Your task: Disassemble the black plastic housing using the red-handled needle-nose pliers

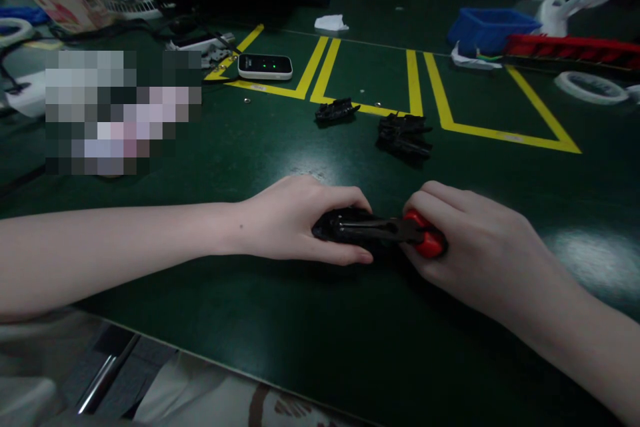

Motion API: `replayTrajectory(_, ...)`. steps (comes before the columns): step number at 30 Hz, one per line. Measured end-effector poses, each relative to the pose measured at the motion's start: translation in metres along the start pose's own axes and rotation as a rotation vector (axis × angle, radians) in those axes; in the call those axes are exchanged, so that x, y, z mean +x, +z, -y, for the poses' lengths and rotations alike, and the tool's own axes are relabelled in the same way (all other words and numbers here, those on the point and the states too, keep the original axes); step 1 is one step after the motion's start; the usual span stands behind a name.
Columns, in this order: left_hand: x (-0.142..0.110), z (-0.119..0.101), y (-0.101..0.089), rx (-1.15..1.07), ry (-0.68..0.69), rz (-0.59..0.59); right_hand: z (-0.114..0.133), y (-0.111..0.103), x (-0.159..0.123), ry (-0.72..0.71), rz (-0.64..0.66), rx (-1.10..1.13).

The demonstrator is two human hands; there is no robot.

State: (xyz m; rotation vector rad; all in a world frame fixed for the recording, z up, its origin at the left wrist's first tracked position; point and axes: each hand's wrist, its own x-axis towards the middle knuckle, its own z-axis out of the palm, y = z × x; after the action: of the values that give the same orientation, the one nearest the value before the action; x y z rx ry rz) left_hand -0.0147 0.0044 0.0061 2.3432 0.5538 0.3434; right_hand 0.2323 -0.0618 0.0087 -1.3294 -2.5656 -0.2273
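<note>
Low over the green table, my left hand [300, 220] is closed around a black plastic part [333, 225], thumb on the near side and fingers on the far side. My right hand [480, 247] grips red-handled pliers [424, 233] whose dark metal head points left, toward the part. The pliers' jaws meet or overlap the black part; exactly where they touch is too dark to make out. Beyond my hands lie two similar dark clumps, a smaller black part [336, 111] and a larger black piece [404, 135].
Yellow tape [510, 137] marks boxes on the green table [240, 320]. A white-edged device [265, 67] with green lights lies left of centre. At the back right are a blue bin [490, 28], a red rack [575, 50] and a tape roll [591, 88].
</note>
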Motion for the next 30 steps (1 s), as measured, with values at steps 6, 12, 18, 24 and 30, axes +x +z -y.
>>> replayTrajectory(6, -0.0002, 0.0003, 0.0001, 0.014, 0.006, -0.007, -0.0005, -0.0007, -0.0002, -0.004, 0.003, -0.014)
replayTrajectory(12, 0.0002, -0.0001, 0.0000, 0.015, -0.001, -0.003, -0.0022, -0.0019, 0.0008, -0.026, -0.037, -0.063)
replayTrajectory(18, 0.0001, 0.0007, -0.0002, 0.012, -0.005, 0.003, -0.0024, 0.0005, 0.0008, -0.031, -0.026, -0.075)
replayTrajectory(24, -0.0001, 0.0006, -0.0003, 0.017, 0.009, 0.002, -0.0018, -0.0004, 0.0018, -0.036, -0.011, -0.061)
replayTrajectory(30, 0.0001, 0.0005, 0.0000, 0.018, 0.005, 0.000, 0.0002, 0.0006, 0.0016, -0.007, 0.025, -0.025)
